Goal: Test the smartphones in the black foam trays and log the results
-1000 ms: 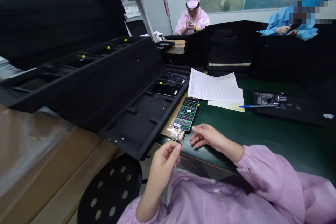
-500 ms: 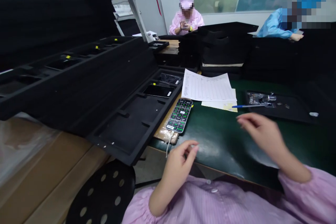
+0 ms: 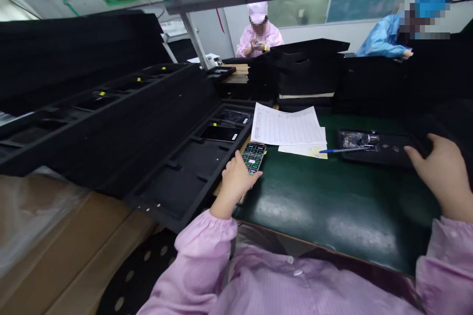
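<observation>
Lying along the left edge of the green tabletop (image 3: 332,202) in the head view is a lit phone (image 3: 255,156) with a green-and-black grid on screen. Left hand (image 3: 236,177) is over its lower end, thumb and fingers spread, though I can't tell if it's really gripping. Right hand (image 3: 445,170) is loosely open, thumb well off the fingers, nothing visible in it, around the right end of a small black tray (image 3: 388,157). Blue pen (image 3: 338,150) crosses that tray's left edge; a printed sheet (image 3: 286,125) sits near the tabletop's far left corner.
</observation>
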`<state>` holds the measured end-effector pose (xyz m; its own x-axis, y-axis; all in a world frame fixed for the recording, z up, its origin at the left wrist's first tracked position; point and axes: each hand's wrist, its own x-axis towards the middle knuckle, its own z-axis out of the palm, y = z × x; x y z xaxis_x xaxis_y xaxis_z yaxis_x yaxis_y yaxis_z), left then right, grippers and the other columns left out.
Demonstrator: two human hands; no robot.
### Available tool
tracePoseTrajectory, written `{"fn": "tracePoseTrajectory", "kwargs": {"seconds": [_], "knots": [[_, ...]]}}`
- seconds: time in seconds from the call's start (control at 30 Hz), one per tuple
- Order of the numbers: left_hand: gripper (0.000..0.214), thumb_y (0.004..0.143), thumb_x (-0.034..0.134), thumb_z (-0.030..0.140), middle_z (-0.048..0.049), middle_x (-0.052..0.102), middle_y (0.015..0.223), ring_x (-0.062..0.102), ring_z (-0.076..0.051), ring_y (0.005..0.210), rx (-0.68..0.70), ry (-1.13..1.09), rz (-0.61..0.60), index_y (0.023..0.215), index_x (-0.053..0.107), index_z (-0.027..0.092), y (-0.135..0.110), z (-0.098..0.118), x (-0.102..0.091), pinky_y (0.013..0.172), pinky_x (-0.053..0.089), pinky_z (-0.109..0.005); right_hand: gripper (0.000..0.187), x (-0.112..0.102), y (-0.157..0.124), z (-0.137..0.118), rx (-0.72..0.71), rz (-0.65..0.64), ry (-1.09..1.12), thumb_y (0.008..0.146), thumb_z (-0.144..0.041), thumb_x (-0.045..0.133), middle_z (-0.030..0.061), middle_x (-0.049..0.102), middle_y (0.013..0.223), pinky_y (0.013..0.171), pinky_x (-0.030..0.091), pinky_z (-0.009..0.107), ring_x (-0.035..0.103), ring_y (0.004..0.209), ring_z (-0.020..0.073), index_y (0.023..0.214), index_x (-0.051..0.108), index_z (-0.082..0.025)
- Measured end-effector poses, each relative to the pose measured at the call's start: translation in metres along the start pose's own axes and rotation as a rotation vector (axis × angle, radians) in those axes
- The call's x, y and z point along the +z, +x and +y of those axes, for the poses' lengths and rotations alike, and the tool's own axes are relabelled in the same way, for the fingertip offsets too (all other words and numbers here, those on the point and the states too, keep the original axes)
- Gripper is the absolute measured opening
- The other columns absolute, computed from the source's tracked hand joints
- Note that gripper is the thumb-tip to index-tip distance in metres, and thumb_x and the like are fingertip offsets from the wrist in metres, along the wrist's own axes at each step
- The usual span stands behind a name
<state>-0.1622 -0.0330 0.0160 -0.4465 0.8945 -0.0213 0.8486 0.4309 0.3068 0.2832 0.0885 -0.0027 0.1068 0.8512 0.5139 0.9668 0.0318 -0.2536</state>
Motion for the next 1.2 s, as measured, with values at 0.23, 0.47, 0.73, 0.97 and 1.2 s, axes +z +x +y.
{"fn": "tracePoseTrajectory", "kwargs": {"seconds": [0.23, 0.47, 0.73, 0.97, 1.2], "knots": [[0.093, 0.077, 0.066, 0.03, -0.0296, 0.055, 0.132, 0.051, -0.041, 0.126, -0.047, 0.073, 0.065, 0.151, 0.018, 0.0, 0.017, 0.025, 0.011, 0.1, 0.043, -0.051, 0.053, -0.03, -0.051, -0.039, -0.165, 0.111, 0.197, 0.092, -0.049, 0.051, 0.0178, 0.061, 0.133, 0.089, 0.052, 0.04, 0.064, 0.108, 0.0319, 0.129, 0.059, -0.013], [0.077, 0.078, 0.06, 0.03, -0.0275, 0.056, 0.128, 0.052, -0.04, 0.124, -0.114, 0.061, 0.157, 0.143, 0.032, 0.001, 0.027, 0.032, 0.023, 0.098, 0.043, -0.05, 0.048, -0.019, -0.081, -0.043, -0.196, 0.046, 0.241, 0.091, -0.048, 0.053, 0.0131, 0.061, 0.136, 0.075, 0.057, 0.037, 0.067, 0.102, 0.0297, 0.131, 0.056, -0.021], [0.063, 0.077, 0.069, 0.03, -0.0214, 0.064, 0.12, 0.059, -0.035, 0.117, -0.029, 0.049, 0.154, 0.131, 0.046, 0.008, 0.033, 0.02, 0.018, 0.095, 0.047, -0.043, 0.05, -0.014, -0.102, -0.048, -0.175, -0.045, 0.306, 0.091, -0.05, 0.051, 0.0113, 0.059, 0.139, 0.057, 0.055, 0.035, 0.068, 0.098, 0.0298, 0.133, 0.054, -0.024], [0.076, 0.08, 0.069, 0.023, -0.0237, 0.048, 0.144, 0.042, -0.035, 0.136, 0.059, 0.094, 0.321, 0.146, 0.034, 0.008, 0.022, 0.016, 0.023, 0.108, 0.04, -0.047, 0.049, -0.021, -0.126, -0.039, -0.144, -0.099, 0.318, 0.092, -0.055, 0.048, 0.0093, 0.059, 0.139, 0.051, 0.054, 0.033, 0.07, 0.093, 0.0277, 0.13, 0.058, -0.024], [0.059, 0.09, 0.058, 0.039, -0.0245, 0.045, 0.147, 0.04, -0.037, 0.138, 0.221, -0.009, 0.475, 0.14, 0.045, 0.012, -0.012, -0.011, 0.005, 0.112, 0.035, -0.055, 0.037, -0.045, -0.154, -0.04, -0.249, 0.017, 0.368, 0.096, -0.043, 0.049, 0.0115, 0.064, 0.132, 0.085, 0.06, 0.043, 0.065, 0.116, 0.0296, 0.125, 0.061, -0.024]]}}
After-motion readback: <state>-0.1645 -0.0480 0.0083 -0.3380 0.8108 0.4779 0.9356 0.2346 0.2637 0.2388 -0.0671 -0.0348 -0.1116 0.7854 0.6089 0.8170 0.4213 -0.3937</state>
